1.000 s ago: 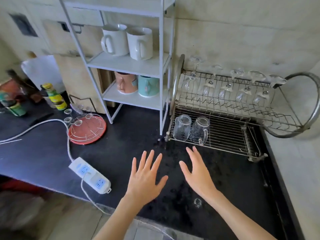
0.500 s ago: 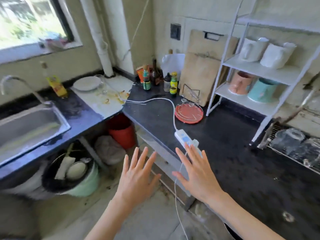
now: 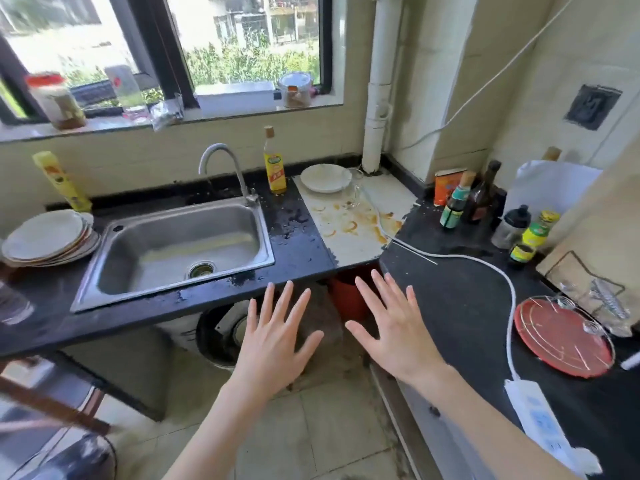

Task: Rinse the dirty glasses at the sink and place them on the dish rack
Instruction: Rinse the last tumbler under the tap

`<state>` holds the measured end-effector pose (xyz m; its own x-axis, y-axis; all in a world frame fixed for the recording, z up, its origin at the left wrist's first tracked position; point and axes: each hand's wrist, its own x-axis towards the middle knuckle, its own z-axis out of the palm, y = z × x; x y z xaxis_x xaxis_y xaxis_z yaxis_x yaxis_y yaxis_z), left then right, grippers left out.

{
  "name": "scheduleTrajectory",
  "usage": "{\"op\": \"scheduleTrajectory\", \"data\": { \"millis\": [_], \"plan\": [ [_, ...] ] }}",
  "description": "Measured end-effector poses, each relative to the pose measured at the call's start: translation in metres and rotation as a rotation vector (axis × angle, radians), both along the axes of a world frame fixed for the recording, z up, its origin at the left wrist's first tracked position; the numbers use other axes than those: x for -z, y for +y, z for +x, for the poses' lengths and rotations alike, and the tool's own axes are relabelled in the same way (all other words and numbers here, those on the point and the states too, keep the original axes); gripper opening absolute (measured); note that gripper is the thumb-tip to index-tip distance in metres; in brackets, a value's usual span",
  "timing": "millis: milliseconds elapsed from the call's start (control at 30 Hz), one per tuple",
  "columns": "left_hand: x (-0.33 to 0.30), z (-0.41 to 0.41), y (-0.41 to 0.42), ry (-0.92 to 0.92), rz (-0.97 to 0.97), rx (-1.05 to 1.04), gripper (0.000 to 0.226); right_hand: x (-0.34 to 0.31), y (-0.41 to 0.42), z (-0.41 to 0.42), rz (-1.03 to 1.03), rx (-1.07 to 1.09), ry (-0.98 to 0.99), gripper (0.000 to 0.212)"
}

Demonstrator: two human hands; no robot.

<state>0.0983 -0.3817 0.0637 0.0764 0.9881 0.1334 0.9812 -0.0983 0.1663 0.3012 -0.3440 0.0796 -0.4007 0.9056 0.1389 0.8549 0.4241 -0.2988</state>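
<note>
A: Fingers (image 3: 266, 306) first?

B: Splayed wide, all 5 on each side, pinching nothing, touching nothing. Palms down, backs up.

A: Hands against the sink (image 3: 138, 244)?

B: Left hand (image 3: 273, 344) in front of the sink's near right corner, hovering over floor. Right hand (image 3: 398, 337) just beside it, further right of the sink, at the edge of the dark side counter (image 3: 460, 306). Apart from each other, thumbs pointing inward.

A: Glass?

B: 1 clear glass mug (image 3: 353, 190), upright, right of the sink and toward the back wall, on a white counter patch (image 3: 346, 233) smeared with orange stains. Just beside a white plate (image 3: 325, 178); touching or not, cannot tell. Well apart from both hands.

A: Sink itself?

B: Steel basin, no dishes inside, drain (image 3: 201, 270) near the front. Curved faucet (image 3: 225, 168) at the back rim, yellow bottle (image 3: 275, 164) just right of that. Water drops on the black top right of the sink.

A: Further out?

B: Stack of plates (image 3: 48, 237) left of the sink. Far right of the sink: sauce bottles (image 3: 478, 199), white cable (image 3: 485, 265) running to a power strip (image 3: 540, 420), red tray (image 3: 564, 337). Red bucket (image 3: 346, 296) under the counter, right of the sink.
</note>
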Motion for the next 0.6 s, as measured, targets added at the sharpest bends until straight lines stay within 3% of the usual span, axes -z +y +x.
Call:
{"op": "scheduleTrajectory", "data": {
  "millis": [300, 600],
  "plan": [
    [0.001, -0.035, 0.107, 0.006, -0.111, -0.123, 0.097, -0.007, 0.143, -0.036, -0.089, -0.049, -0.089, 0.067],
    [0.027, -0.081, 0.243, -0.023, -0.208, -0.071, 0.106, 0.013, 0.28, -0.069, -0.181, 0.011, -0.091, 0.064]
  ]
}}
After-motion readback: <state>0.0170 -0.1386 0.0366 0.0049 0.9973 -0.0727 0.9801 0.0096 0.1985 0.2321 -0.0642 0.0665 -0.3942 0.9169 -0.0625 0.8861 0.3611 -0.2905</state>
